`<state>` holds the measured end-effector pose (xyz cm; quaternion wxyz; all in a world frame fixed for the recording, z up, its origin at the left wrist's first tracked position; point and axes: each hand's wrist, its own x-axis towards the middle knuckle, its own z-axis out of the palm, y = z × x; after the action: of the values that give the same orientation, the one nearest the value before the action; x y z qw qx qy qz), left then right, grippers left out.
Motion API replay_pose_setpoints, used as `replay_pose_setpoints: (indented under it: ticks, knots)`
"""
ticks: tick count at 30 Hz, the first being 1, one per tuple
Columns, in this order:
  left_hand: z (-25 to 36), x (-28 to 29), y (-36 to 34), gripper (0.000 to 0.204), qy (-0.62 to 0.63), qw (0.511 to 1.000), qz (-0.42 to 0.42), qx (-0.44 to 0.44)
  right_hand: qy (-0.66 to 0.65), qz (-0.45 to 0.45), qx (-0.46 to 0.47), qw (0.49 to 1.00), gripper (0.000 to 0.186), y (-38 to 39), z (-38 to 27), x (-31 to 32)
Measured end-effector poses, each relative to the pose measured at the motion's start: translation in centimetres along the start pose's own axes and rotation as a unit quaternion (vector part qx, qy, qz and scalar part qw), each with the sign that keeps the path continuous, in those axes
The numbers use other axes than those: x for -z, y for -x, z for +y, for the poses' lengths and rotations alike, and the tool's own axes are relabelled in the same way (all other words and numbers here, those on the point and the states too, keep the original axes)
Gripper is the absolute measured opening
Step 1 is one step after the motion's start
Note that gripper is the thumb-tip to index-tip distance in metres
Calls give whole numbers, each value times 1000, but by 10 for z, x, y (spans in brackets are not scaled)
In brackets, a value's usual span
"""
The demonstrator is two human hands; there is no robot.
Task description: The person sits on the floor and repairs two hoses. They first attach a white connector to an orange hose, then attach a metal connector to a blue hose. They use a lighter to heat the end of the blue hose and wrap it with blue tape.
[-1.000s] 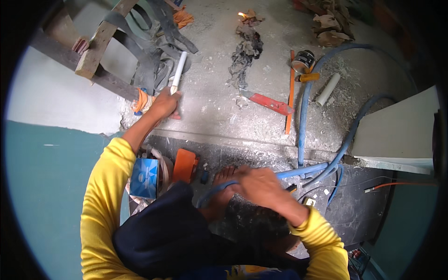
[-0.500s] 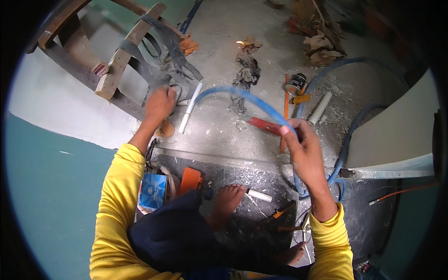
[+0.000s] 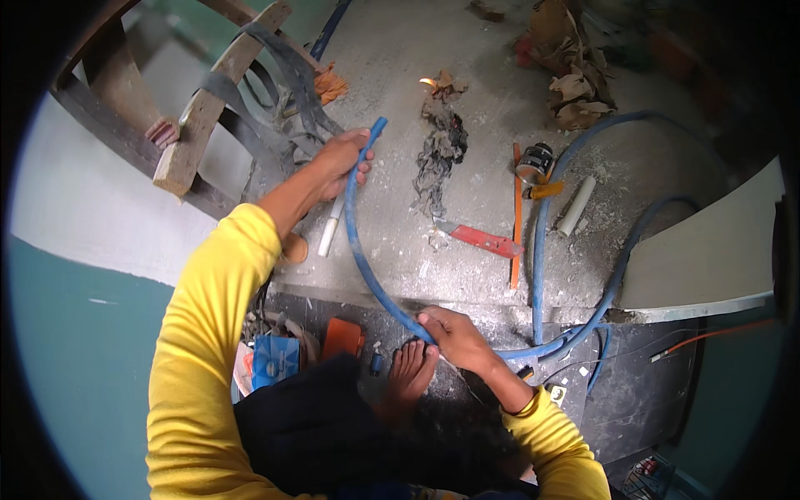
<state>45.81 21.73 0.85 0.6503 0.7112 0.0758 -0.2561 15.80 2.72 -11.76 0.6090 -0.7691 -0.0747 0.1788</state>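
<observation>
A long blue hose [image 3: 357, 237] bows downward between my two hands, then runs off right in loose loops. My left hand [image 3: 343, 162] is closed around it just below its free end, which points up and away. Farther along, my right hand [image 3: 457, 337] grips the same hose above my bare foot, thumb on top. Beneath my left wrist lies a white pipe piece [image 3: 330, 233], partly covered by the arm. A red-handled utility knife [image 3: 487, 242] rests on the raised floor between the hands and the orange strip [image 3: 516, 225].
A small flame [image 3: 427, 82] burns on charred paper [image 3: 440, 154] ahead. A can [image 3: 534, 162] and another white pipe piece [image 3: 577, 206] lie right of it. A wooden frame [image 3: 190, 146] with grey straps leans at left. The floor's step edge [image 3: 333, 293] crosses nearby; a blue box [image 3: 276, 357] sits below.
My left hand has moved from beside the straps to the hose's end and taken hold of it. My right hand has come down and left along with the hose.
</observation>
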Motion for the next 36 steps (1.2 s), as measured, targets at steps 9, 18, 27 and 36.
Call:
replay_pose_setpoints:
  ticks: [9, 18, 27, 36]
  knots:
    - [1, -43, -111, 25, 49, 998, -31, -22, 261, 158, -56, 951, 38, 6, -48, 40]
    - [-8, -33, -170, 27, -3, 992, 51, -118, 341, 252, -50, 904, 37, -47, -57, 45]
    - [-15, -51, -178, 30, -20, 990, 31, -138, 336, 285, -55, 896, 36, -52, -54, 44]
    - [-17, -37, -184, 32, 12, 995, 30, -95, 327, 275, -46, 903, 36, -57, -50, 40]
